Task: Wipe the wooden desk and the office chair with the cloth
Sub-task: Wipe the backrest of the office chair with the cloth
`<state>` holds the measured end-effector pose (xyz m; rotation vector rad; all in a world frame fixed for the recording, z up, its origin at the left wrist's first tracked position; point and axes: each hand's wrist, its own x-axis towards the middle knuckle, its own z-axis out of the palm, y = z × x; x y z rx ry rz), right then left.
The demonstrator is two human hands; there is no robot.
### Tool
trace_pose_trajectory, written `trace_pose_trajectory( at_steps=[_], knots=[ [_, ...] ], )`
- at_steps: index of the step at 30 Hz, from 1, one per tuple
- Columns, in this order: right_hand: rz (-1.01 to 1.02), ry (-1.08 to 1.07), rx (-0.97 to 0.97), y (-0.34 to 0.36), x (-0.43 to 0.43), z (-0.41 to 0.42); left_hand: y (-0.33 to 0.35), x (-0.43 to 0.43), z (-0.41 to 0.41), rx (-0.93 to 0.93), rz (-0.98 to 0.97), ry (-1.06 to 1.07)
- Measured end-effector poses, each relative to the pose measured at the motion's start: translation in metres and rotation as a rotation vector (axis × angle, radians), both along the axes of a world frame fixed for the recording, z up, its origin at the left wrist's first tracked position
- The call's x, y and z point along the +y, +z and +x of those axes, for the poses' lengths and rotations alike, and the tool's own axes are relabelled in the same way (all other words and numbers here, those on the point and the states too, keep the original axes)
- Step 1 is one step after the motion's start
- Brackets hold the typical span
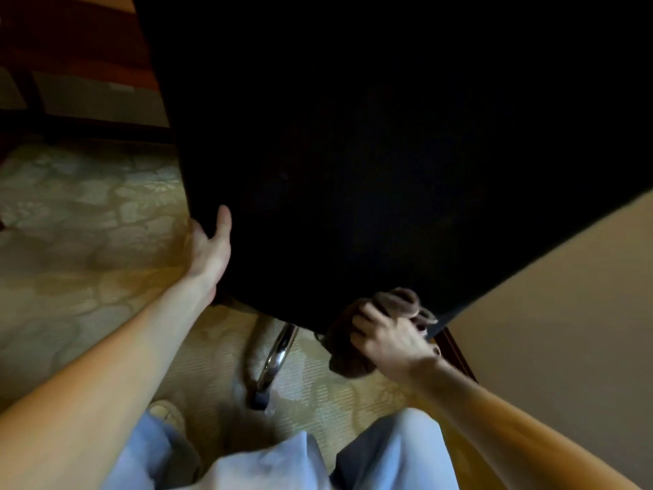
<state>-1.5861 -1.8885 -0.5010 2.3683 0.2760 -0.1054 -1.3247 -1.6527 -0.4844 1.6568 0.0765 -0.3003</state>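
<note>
The black office chair (371, 153) fills the upper middle of the head view, its dark back turned toward me. My left hand (208, 247) grips the chair's left edge, thumb on the near face and fingers hidden behind it. My right hand (388, 339) holds a bunched brown cloth (395, 302) and presses it against the chair's lower edge. A chrome leg (279, 351) of the chair base shows below the seat. Dark wooden furniture (70, 83), perhaps the desk, stands at the upper left.
Patterned beige carpet (77, 213) covers the floor. A pale wall (565, 330) with a dark wooden skirting (457, 351) runs close on the right. My light trousers (282, 461) and a slipper (166, 410) are at the bottom.
</note>
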Motion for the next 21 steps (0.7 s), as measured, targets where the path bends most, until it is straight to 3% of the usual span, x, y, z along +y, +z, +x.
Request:
trace_pose_trajectory(
  at_steps=[1, 3, 6, 10, 16, 21],
  knots=[
    [0.264, 0.105, -0.192, 0.024, 0.004, 0.007, 0.002, -0.004, -0.012, 0.025, 0.019, 0.017],
    [0.394, 0.179, -0.38, 0.058, -0.004, -0.005, 0.003, -0.014, -0.032, 0.087, 0.115, 0.009],
    [0.42, 0.195, -0.741, 0.097, -0.011, -0.011, 0.007, -0.022, -0.055, 0.12, 0.249, -0.136],
    [0.427, 0.193, -1.048, 0.128, -0.019, 0.009, -0.013, -0.025, -0.053, -0.103, 0.42, -0.254],
    [0.43, 0.131, -0.979, 0.055, -0.028, 0.037, 0.009, -0.039, -0.057, -0.361, 0.582, -0.272],
    [0.598, 0.076, -0.722, -0.049, -0.021, 0.034, 0.006, -0.042, -0.06, -0.372, 0.565, -0.277]
  ],
)
